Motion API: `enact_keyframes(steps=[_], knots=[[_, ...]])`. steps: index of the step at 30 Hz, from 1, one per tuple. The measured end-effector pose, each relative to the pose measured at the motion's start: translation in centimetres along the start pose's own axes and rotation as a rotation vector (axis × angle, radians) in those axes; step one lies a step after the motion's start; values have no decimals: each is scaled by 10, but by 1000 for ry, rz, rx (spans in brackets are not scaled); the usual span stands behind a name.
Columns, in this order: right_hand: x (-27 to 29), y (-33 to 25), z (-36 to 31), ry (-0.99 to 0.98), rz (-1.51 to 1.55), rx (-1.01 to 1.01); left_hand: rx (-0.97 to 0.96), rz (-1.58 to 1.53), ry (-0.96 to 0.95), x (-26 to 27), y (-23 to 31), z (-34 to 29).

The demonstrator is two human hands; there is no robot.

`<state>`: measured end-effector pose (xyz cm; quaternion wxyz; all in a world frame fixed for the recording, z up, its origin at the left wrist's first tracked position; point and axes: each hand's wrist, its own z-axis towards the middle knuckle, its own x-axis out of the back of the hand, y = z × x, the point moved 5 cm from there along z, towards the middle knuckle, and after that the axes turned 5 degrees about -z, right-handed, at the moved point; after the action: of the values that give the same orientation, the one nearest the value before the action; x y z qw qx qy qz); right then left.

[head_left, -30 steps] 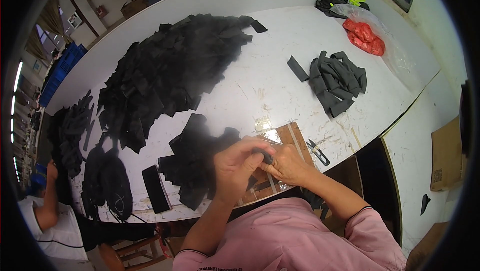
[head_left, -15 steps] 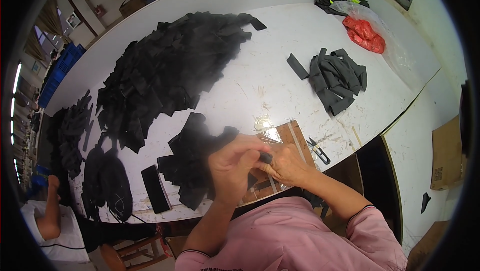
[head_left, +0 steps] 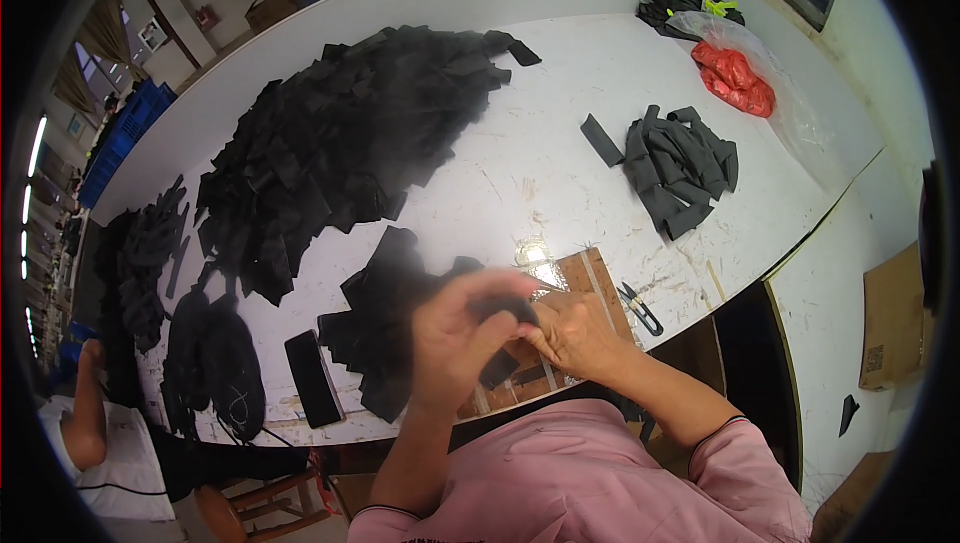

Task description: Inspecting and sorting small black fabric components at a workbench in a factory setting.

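My left hand [head_left: 447, 338] curls its fingers and thumb round a dark fabric piece [head_left: 513, 312], slightly smeared by motion. Against its other side, my right hand [head_left: 580, 334] is closed, pinching the fabric's edge. A thin shiny sliver [head_left: 550, 287] shows by the right hand's knuckles; its kind I cannot make out. Below both hands lies a brown board [head_left: 592, 283] with clear tape over it. Left of them, a small heap of black fabric pieces [head_left: 378, 288] is partly hidden by my left hand. Black-handled thread snips [head_left: 641, 309] rest right of the board.
A big black fabric pile [head_left: 330, 133] covers the white table's [head_left: 480, 193] far left. Dark grey strips [head_left: 682, 168] lie right, near a red bundle [head_left: 733, 79] in clear plastic. A phone [head_left: 313, 379] and black cord bundles [head_left: 213, 363] lie left. Another person's arm [head_left: 88, 408] shows far left.
My left hand has turned and its fingers have opened wider round the fabric, which shows more between the hands. My right hand has shifted only slightly.
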<state>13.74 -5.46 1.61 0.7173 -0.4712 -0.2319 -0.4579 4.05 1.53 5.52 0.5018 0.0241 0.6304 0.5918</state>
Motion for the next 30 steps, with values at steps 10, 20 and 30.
enact_keyframes(steps=[10,20,30], knots=[[-1,-5,-1,7,-76,0,-27,355,-153,2,6,5],[52,-26,30,267,-152,408,-96,543,164,30,3,-30],[23,155,-20,503,381,-698,-342,1068,50,-53,113,-104]])
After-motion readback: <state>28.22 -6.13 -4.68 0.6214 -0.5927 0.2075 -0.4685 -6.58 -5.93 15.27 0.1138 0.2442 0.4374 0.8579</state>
